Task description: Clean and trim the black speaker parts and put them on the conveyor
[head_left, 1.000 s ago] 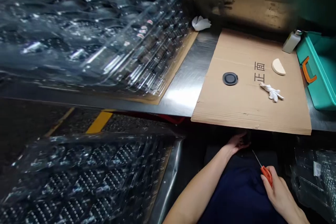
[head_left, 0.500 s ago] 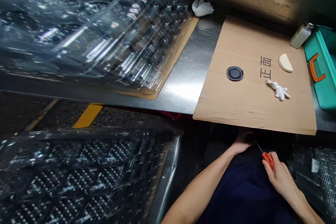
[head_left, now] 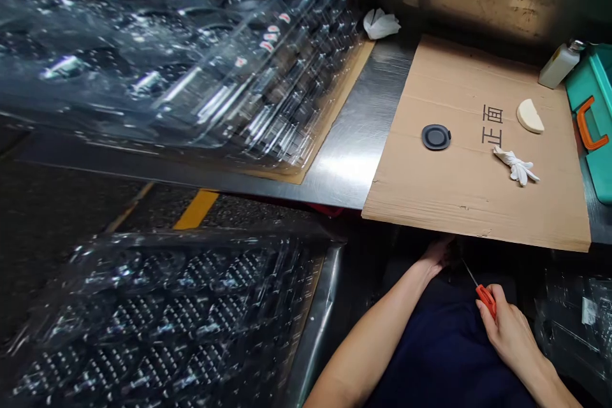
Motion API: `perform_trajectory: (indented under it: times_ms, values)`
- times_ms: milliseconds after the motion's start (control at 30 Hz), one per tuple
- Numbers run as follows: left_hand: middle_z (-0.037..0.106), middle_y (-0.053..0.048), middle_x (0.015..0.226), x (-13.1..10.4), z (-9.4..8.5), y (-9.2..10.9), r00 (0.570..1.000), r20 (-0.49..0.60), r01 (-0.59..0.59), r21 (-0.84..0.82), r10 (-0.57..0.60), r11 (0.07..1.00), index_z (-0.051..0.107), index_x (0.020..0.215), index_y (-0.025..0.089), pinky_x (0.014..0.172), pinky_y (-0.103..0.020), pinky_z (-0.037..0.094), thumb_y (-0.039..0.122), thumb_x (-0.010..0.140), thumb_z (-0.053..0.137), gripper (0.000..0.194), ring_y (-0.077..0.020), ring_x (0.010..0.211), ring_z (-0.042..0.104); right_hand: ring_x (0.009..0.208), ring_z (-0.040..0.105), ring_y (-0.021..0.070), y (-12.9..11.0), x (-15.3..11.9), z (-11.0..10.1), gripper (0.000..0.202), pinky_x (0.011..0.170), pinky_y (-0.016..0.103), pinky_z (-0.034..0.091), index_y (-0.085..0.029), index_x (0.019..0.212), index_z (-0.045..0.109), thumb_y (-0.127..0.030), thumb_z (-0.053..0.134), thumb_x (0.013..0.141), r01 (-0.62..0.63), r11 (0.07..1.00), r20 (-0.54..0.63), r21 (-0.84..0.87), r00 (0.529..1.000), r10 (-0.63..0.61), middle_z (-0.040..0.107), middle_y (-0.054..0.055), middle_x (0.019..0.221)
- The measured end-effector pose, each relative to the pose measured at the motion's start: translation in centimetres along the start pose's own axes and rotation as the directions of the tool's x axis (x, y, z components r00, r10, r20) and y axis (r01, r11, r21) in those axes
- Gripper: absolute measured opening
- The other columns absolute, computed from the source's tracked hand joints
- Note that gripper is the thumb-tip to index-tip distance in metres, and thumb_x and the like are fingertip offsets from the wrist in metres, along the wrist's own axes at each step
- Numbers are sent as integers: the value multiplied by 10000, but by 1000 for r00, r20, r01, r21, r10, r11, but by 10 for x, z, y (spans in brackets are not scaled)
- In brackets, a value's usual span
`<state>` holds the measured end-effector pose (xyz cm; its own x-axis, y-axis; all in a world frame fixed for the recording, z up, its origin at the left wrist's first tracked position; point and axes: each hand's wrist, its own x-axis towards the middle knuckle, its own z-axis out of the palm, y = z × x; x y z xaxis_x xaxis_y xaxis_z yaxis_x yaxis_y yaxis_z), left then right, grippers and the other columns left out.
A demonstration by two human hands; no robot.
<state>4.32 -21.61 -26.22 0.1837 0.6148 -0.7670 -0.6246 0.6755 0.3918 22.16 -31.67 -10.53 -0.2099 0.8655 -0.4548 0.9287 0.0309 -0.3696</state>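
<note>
My right hand (head_left: 507, 325) is wrapped round the red handle of a thin metal tool (head_left: 486, 301), whose shaft points up and left toward my left hand. Beneath the cardboard's front edge, my left hand (head_left: 437, 254) is in deep shadow, its fingers mostly hidden, and what it holds cannot be made out. On the cardboard sheet (head_left: 430, 197) above lie a dark oval part (head_left: 436, 137), a white glove (head_left: 517, 166) and a cream half-round pad (head_left: 530, 116).
Stacked clear plastic trays (head_left: 191, 64) fill the upper left, and more trays (head_left: 182, 312) lie lower left. A teal toolbox (head_left: 600, 172) and a metal-capped bottle (head_left: 560, 65) stand at the right. A crumpled white cloth (head_left: 381, 24) lies at the back.
The view has shifted, so the table and its items appear slightly farther right. The red-handled tool remains in my right hand, its shaft still pointing toward my left hand.
</note>
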Motion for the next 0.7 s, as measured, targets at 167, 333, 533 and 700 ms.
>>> perform_trajectory:
  times_ms: [167, 333, 533, 700]
  values:
    - [746, -89, 1027, -19, 5, -8, 968, 142, -233, 191, 208, 954, 748, 1018, 175, 1037, -439, 514, 251, 541, 957, 527, -239, 1011, 692, 605, 682, 244, -1, -1, -9, 295, 558, 278, 365, -246, 1147, 437, -489, 320, 1026, -58, 997, 6, 43, 998, 58, 659, -3, 699]
    - [714, -128, 1232, -40, -2, -10, 921, 290, -377, 503, 259, 778, 742, 1132, 197, 1114, -456, 441, 169, 540, 940, 624, -304, 1191, 643, 653, 684, 235, -6, -7, -9, 206, 573, 274, 347, -226, 1104, 448, -379, 330, 1033, -59, 998, -14, -34, 998, 59, 681, 34, 773]
    - [734, -115, 1177, -38, -18, -7, 997, -69, 2, 319, 21, 948, 698, 1129, 196, 973, -401, 565, 228, 812, 781, 330, -262, 1117, 700, 815, 683, 242, -25, -28, 11, 227, 712, 292, 441, -226, 1167, 492, -375, 441, 1003, -81, 996, -54, 42, 995, 84, 702, 67, 914]
    - [758, -68, 1085, -40, -16, 7, 986, -34, 167, 161, -163, 973, 632, 1270, 294, 866, -393, 625, 161, 899, 641, 395, -250, 989, 751, 777, 661, 244, -19, -40, 26, 289, 716, 313, 469, -250, 1111, 524, -462, 550, 917, -42, 990, -59, 137, 997, 50, 687, 44, 894]
